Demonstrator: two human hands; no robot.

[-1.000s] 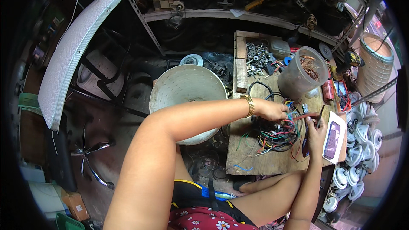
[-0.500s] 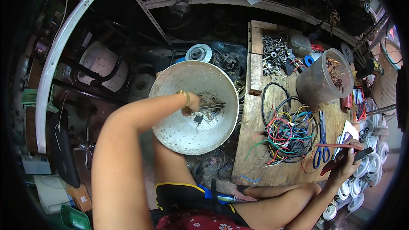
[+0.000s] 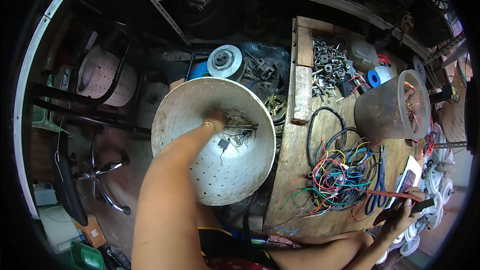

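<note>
A white, perforated drum (image 3: 225, 185) stands in front of me, its mouth tilted toward me. My left hand (image 3: 215, 119) is deep inside it, a bracelet on the wrist. Beside that hand lie dark rods and tangled wire scraps (image 3: 245, 129), with a small black square part (image 3: 223, 143) on a wire just below. The fingers of this hand are hidden, so what it touches cannot be made out. At the right, my right hand (image 3: 406, 209) is closed round a red-handled tool (image 3: 385, 193) with a black, block-like end, over the bench's near right corner.
On the wooden bench (image 3: 295, 190) lie a tangle of coloured wires (image 3: 340, 175), blue-handled scissors (image 3: 377, 190), a heap of screws (image 3: 329, 67) and a clear bucket (image 3: 380, 112) with copper scraps. Metal discs and motor parts (image 3: 224, 61) sit behind the drum. A chair base (image 3: 102, 170) stands left.
The drum appears lower and further left, its mouth larger in view. My left hand has stayed inside it, reaching further in. My right hand keeps the red-handled tool.
</note>
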